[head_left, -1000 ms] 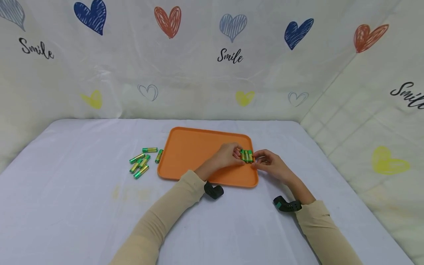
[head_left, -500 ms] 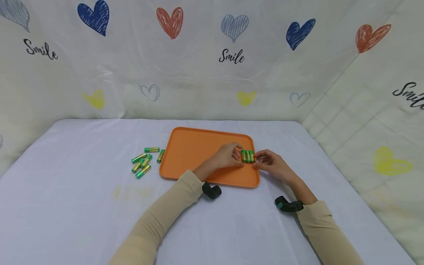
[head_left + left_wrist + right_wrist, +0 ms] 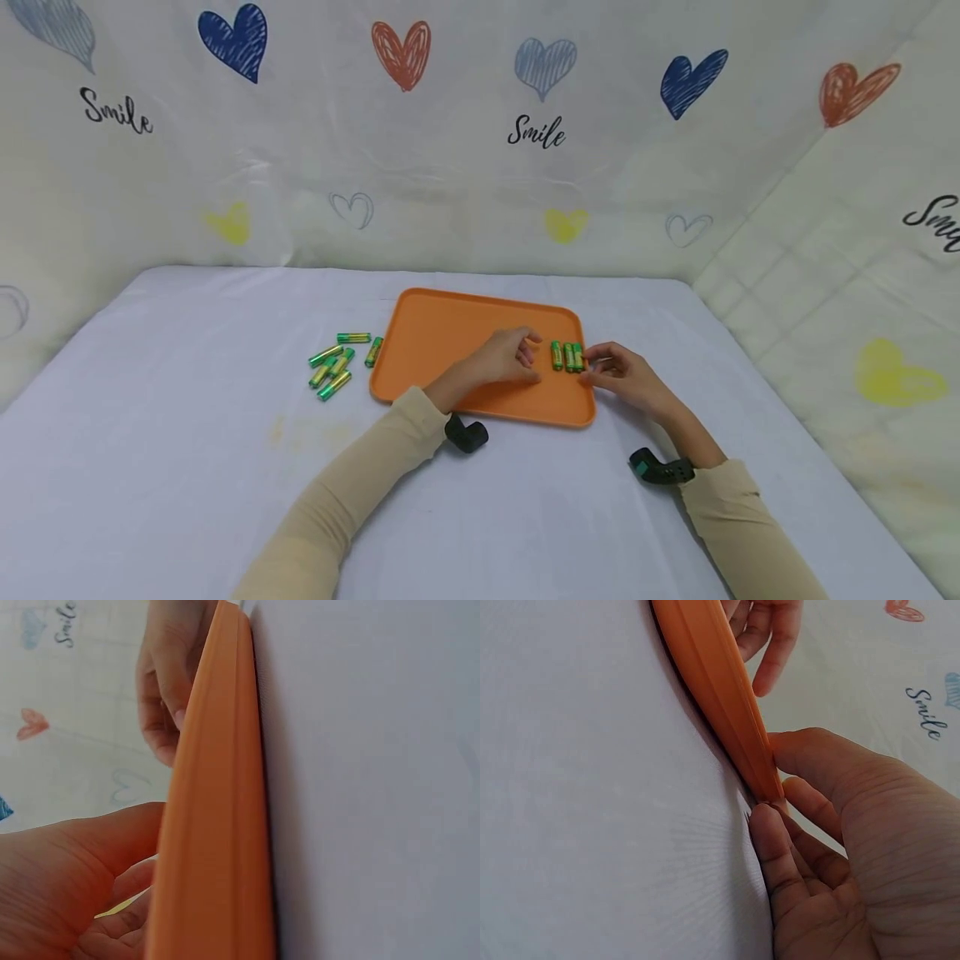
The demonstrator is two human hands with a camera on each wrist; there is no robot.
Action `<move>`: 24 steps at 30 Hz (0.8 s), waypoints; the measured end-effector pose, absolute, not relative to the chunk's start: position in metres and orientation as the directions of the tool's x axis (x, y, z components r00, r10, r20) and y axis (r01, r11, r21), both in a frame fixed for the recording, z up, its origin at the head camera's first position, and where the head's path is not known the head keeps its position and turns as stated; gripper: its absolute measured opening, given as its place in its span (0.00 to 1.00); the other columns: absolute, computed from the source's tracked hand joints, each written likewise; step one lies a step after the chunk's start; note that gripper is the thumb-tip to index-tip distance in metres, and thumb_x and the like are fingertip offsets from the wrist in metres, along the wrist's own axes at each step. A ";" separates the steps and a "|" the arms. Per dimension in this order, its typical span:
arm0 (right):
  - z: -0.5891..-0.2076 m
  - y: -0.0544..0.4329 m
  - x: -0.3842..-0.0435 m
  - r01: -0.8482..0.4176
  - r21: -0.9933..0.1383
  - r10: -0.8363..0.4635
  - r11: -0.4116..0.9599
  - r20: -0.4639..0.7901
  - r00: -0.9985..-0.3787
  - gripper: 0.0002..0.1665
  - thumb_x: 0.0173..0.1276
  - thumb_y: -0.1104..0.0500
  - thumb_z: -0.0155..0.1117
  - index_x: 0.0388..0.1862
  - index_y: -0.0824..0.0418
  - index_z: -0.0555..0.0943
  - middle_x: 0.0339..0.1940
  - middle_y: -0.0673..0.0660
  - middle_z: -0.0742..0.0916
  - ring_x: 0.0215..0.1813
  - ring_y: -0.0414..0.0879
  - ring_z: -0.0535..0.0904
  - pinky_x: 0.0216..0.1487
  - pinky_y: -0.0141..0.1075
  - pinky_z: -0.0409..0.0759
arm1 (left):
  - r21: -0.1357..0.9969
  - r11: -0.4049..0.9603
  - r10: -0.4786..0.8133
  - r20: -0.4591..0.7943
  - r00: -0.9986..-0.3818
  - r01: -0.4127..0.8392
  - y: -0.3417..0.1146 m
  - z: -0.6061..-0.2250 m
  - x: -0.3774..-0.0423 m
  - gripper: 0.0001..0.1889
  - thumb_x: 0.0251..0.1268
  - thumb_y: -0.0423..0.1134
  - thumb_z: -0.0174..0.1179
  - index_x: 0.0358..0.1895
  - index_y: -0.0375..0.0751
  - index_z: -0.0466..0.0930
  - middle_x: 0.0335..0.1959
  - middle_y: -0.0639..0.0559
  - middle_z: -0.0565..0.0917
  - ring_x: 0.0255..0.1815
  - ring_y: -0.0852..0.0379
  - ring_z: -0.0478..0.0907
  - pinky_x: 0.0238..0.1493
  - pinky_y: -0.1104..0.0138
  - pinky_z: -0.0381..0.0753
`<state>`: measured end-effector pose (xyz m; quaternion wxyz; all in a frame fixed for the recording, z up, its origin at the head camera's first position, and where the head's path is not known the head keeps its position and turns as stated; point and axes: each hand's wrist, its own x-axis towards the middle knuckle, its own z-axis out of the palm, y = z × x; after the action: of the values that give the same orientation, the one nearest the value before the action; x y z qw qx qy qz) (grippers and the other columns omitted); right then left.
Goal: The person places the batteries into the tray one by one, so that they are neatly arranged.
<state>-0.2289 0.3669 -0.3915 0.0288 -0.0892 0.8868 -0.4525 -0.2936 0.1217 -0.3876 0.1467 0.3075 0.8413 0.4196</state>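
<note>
In the head view, three green-and-gold batteries point(image 3: 568, 357) stand side by side near the right end of an orange tray point(image 3: 465, 312). The leftmost battery point(image 3: 557, 356) has a small gap from the other two. My left hand point(image 3: 504, 357) is over the tray to their left, thumb and fingers spread apart with nothing between them. My right hand point(image 3: 622, 377) is at the tray's right rim, its loosely bent thumb and fingertips right beside the rightmost battery point(image 3: 578, 357). The right wrist view shows its thumb point(image 3: 810, 754) at the rim; the tray wall hides the batteries there.
Several loose batteries point(image 3: 335, 385) lie on the white cloth left of the tray, one close against its left rim. A black band point(image 3: 467, 433) with a camera sits on the left wrist, another band point(image 3: 662, 467) on the right. A printed backdrop point(image 3: 465, 150) rises behind the table.
My left hand has drawn back leftward from the batteries. The leftmost battery in the row now stands slightly apart. My right hand stays by the tray's right rim. The head view has shifted slightly.
</note>
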 end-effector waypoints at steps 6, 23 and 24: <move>-0.393 0.368 -0.230 -0.139 -0.796 -0.181 0.590 0.037 -0.983 0.27 0.67 0.57 0.68 0.59 0.69 0.73 0.48 0.63 0.80 0.43 0.42 0.76 0.41 0.27 0.75 | 0.804 0.453 0.634 0.013 -0.773 0.385 0.110 -0.385 -0.293 0.32 0.56 0.33 0.71 0.64 0.35 0.70 0.41 0.47 0.80 0.42 0.57 0.80 0.39 0.73 0.80; -0.395 0.367 -0.231 -0.119 -0.788 -0.165 0.604 0.022 -0.986 0.27 0.67 0.55 0.68 0.59 0.68 0.72 0.49 0.63 0.79 0.43 0.43 0.75 0.42 0.26 0.75 | 0.786 0.441 0.603 0.097 -0.791 0.433 0.074 -0.384 -0.300 0.25 0.59 0.35 0.70 0.59 0.35 0.74 0.38 0.48 0.80 0.40 0.56 0.80 0.43 0.72 0.80; -0.394 0.366 -0.232 -0.119 -0.792 -0.168 0.599 0.021 -0.986 0.27 0.67 0.55 0.67 0.59 0.68 0.72 0.49 0.63 0.79 0.43 0.42 0.75 0.42 0.26 0.75 | 0.790 0.438 0.601 0.097 -0.793 0.428 0.072 -0.383 -0.300 0.24 0.60 0.35 0.69 0.59 0.35 0.74 0.38 0.48 0.80 0.40 0.56 0.80 0.42 0.72 0.80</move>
<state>-0.2316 0.3664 -0.3944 0.0277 -0.0804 0.8938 -0.4404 -0.2999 0.0725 -0.3828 0.0998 0.3055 0.8421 0.4331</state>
